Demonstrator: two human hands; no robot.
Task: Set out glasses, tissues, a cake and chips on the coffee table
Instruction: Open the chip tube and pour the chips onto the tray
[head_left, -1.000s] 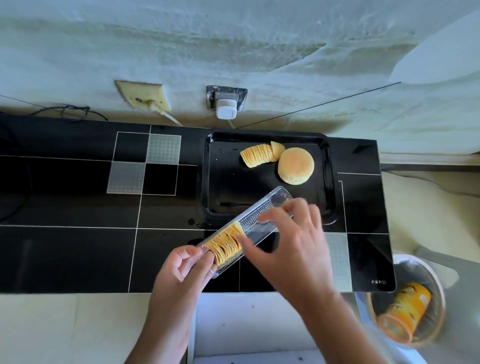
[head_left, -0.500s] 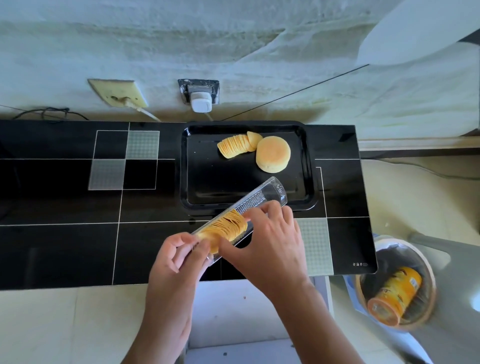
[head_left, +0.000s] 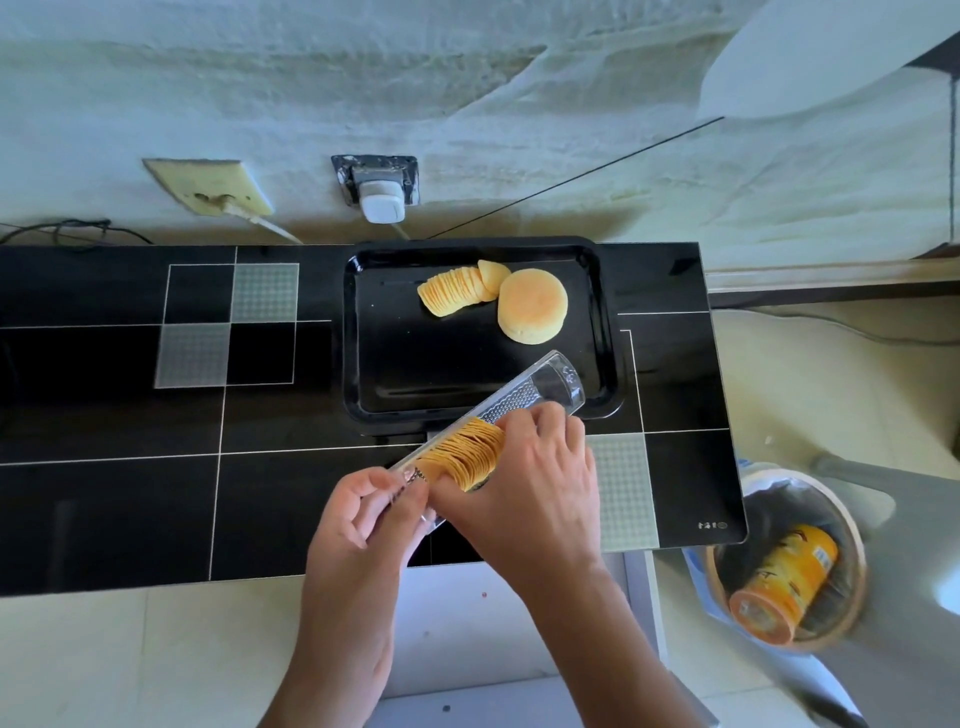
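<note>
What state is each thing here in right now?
Clear chip tray: half emptied, held at its near end by left hand.
Chips in it: gripped by right hand.
Black tray: holds fanned chips and cake.
Chip can: lying in the bin.

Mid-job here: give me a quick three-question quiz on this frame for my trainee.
1. True or false: the round cake sits on the black tray.
2. What does the right hand grip? A) the chips in the clear plastic chip tray B) the orange chip can C) the white plug
3. Fill in: the orange chip can lies in the ___ on the floor.

Key
1. True; a fanned row of chips lies beside the cake.
2. A; the left hand holds the clear tray's near end.
3. Bin.
</note>
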